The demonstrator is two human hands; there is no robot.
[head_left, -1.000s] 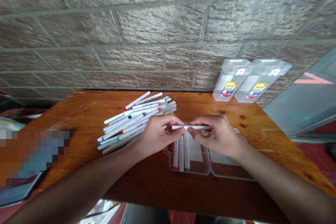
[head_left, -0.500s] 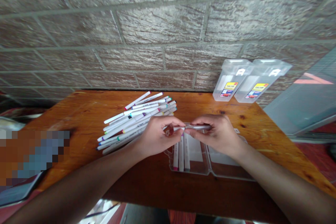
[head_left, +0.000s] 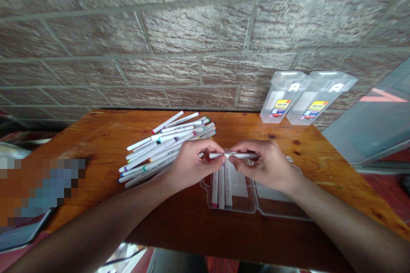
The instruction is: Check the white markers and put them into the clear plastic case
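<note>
Between my two hands a white marker point(head_left: 228, 154) is held level above an open clear plastic case point(head_left: 253, 210). The fingertips of my left hand point(head_left: 197, 158) pinch its left part, and my right hand point(head_left: 267, 161) grips its right part. Three white markers point(head_left: 221, 190) lie side by side in the case's left half, their far ends partly hidden behind my fingers. To the left of my left hand is a loose pile of several white markers point(head_left: 166, 143) with coloured end bands. My left hand covers the pile's near right side.
Two clear plastic cases point(head_left: 278, 98) with yellow and blue labels stand upright at the back right, near the brick wall point(head_left: 160, 34). The wooden table point(head_left: 96, 145) ends in a front edge below my forearms. A pixelated flat object lies at the left edge.
My fingers have shifted slightly on the marker, and more of its middle and left end shows. The pile, the markers in the case and the upright cases stay where they were.
</note>
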